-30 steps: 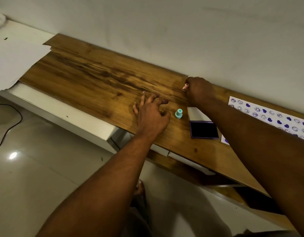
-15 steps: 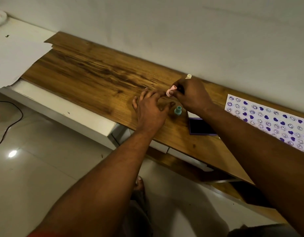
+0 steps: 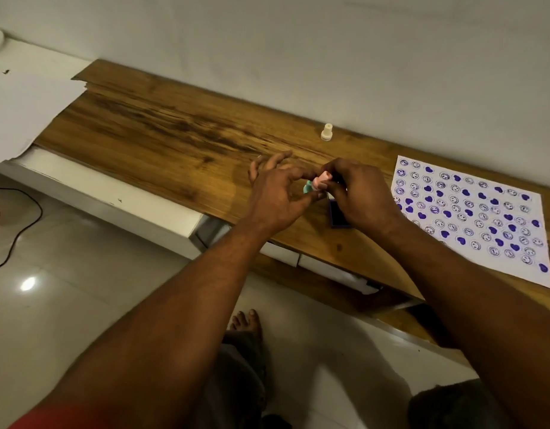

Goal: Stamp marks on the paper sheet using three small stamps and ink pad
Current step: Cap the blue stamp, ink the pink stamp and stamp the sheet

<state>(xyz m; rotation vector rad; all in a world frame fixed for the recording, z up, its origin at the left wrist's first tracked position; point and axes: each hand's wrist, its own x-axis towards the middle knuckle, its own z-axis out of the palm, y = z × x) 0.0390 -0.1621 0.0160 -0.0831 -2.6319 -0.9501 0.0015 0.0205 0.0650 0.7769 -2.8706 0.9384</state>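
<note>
Just past the ink pad (image 3: 338,218), the right hand (image 3: 363,196) has its grip clamped on the pink stamp (image 3: 321,181), with the left hand (image 3: 276,196) pinching the teal stamp (image 3: 307,187) beside it. Paper sheet (image 3: 471,212) sits right of the pad, cream stamp (image 3: 327,132) behind on the worktop (image 3: 174,134).

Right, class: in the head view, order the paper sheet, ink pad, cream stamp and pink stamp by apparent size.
1. paper sheet
2. ink pad, though the right hand covers most of it
3. cream stamp and pink stamp: unsure, since fingers hide much of the pink one.
</note>
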